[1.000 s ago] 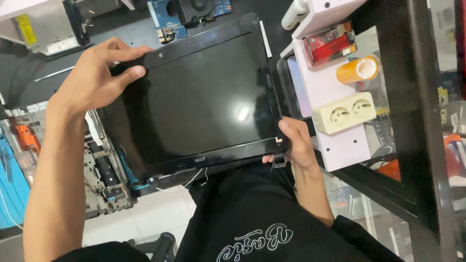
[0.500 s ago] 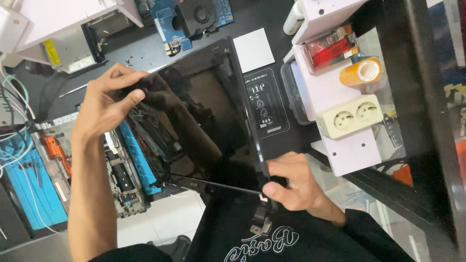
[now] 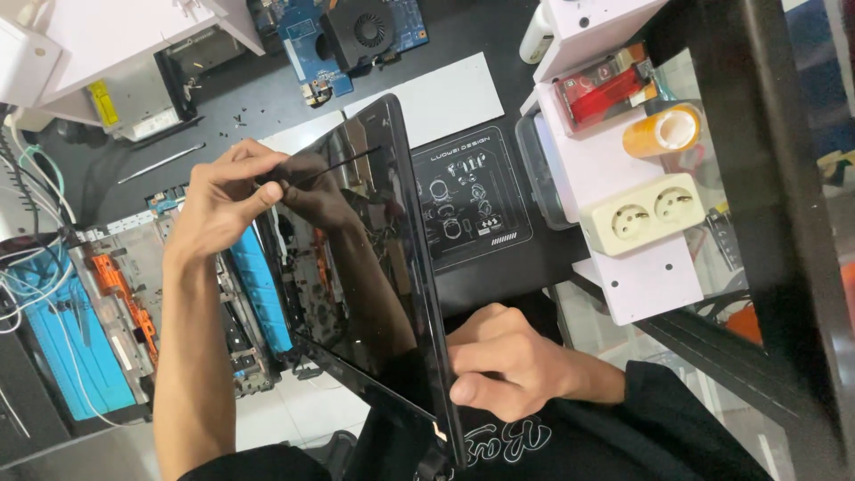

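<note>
The glossy black flat laptop display panel (image 3: 374, 258) is now stood nearly on edge over the workbench, where a second ago it was lying broad and flat, face up toward the head camera. Half a second ago it was already partly swung up; the tilt has since been carried further, so that its dark glass is turned toward the left and the opened laptop chassis with orange and blue parts (image 3: 134, 312) is mirrored in it. The left hand (image 3: 223, 200) is kept at the far top corner of the panel, its thumb and forefinger pressed together in a pinch on the bezel edge, the other fingers curled behind. The right hand (image 3: 512, 365) has been shifted from the lower corner to the thin near edge, where the frame is clamped between thumb and bent fingers; whether the fingertips reach round to the back cannot quite be made out. By the swing, a black printed work mat (image 3: 472, 200) and a white rectangular sheet (image 3: 436, 98) have been uncovered on the dark bench. A cream double wall socket (image 3: 650, 214), a roll of amber tape (image 3: 663, 129) and a blue circuit board with a black round fan (image 3: 356, 31) are left unmoved. The panel appears to be freed from the chassis, held wholly between both hands
</note>
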